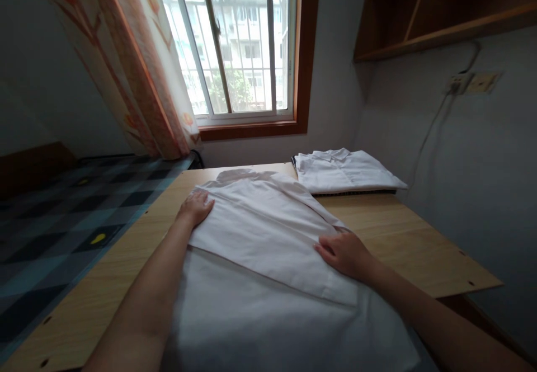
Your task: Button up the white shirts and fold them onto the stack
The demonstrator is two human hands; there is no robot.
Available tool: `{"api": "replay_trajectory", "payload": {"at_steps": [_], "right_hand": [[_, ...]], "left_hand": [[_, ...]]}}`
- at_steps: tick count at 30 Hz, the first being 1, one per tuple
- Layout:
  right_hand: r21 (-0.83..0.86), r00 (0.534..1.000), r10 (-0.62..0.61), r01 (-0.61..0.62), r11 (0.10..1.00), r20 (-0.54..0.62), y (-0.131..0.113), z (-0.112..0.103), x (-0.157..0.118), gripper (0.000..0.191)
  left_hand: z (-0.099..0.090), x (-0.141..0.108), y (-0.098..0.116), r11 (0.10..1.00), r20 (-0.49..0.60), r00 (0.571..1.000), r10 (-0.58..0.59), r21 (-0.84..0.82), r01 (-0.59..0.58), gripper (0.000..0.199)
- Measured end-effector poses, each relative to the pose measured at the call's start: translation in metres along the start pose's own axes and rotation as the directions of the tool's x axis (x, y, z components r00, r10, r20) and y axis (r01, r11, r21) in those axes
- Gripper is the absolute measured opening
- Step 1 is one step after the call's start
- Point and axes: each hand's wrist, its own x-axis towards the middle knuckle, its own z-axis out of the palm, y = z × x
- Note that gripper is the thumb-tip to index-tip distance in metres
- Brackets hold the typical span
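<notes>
A white collared shirt [268,221] lies spread on the wooden tabletop, its collar toward the window. One side of it is folded across the body, making a slanting edge from left to lower right. My left hand [196,208] rests on the shirt's left edge near the shoulder, palm down with the fingers laid over the cloth. On the right side, my right hand [344,253] is closed, thumb against curled fingers, gripping the folded cloth at its edge. The shirt's lower part runs toward me and out of the bottom of the view.
A folded white shirt [348,170] lies on a dark flat thing at the table's [390,221] back right. To the left is a bed with a checked cover [104,210]. A curtain [146,81] hangs by the window; a wooden shelf [440,31] and a cord are on the right wall.
</notes>
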Motion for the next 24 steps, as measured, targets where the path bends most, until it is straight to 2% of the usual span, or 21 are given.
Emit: {"api": "replay_trajectory", "payload": {"at_steps": [2,4,7,8,10,12,13,15,18,21,24], "right_hand": [[0.002,1.000,-0.007,0.007,1.000,0.006,-0.001,-0.001,0.005,0.039],[0.006,1.000,-0.010,0.010,1.000,0.013,-0.001,-0.002,0.008,0.040],[0.013,1.000,-0.022,0.022,1.000,0.011,0.000,-0.001,0.010,0.041],[0.014,1.000,-0.023,0.023,1.000,0.009,0.000,0.000,0.010,0.041],[0.009,1.000,-0.018,0.018,1.000,0.010,0.000,0.001,0.010,0.041],[0.003,1.000,-0.011,0.011,1.000,0.017,0.000,0.002,0.010,0.042],[0.004,1.000,-0.012,0.012,1.000,0.022,0.000,0.002,0.010,0.043],[0.033,0.999,-0.036,0.035,0.999,0.040,0.001,0.000,0.010,0.045],[0.160,0.997,-0.069,0.061,0.985,0.046,0.009,-0.008,0.008,0.043],[0.228,0.998,0.063,-0.054,0.972,-0.030,0.028,-0.014,0.004,0.030],[0.165,0.967,0.225,-0.203,0.965,-0.123,0.052,-0.017,-0.001,0.038]], "left_hand": [[-0.008,-0.006,0.010,0.999,-0.083,0.996,0.039,0.041,-0.035,0.048],[-0.015,-0.012,0.028,0.997,-0.121,0.991,0.052,0.054,-0.045,0.044],[-0.021,-0.028,0.068,0.998,-0.145,0.989,-0.041,-0.043,0.035,0.047],[-0.020,-0.035,0.082,0.995,-0.127,0.989,-0.074,-0.074,0.065,0.051],[-0.017,-0.054,0.109,0.989,-0.001,0.996,-0.090,-0.121,0.089,0.061],[-0.012,-0.075,0.130,0.988,0.118,0.993,-0.026,-0.148,0.044,0.070],[-0.010,-0.083,0.137,0.988,0.123,0.992,0.008,-0.154,0.011,0.073],[-0.007,-0.096,0.146,0.985,0.121,0.991,0.054,-0.167,-0.033,0.076],[-0.008,-0.100,0.147,0.981,0.119,0.991,0.063,-0.188,-0.040,0.074],[-0.012,-0.099,0.145,0.978,0.117,0.991,0.058,-0.205,-0.034,0.072],[-0.014,-0.098,0.145,0.977,0.122,0.991,0.060,-0.208,-0.034,0.068]]}}
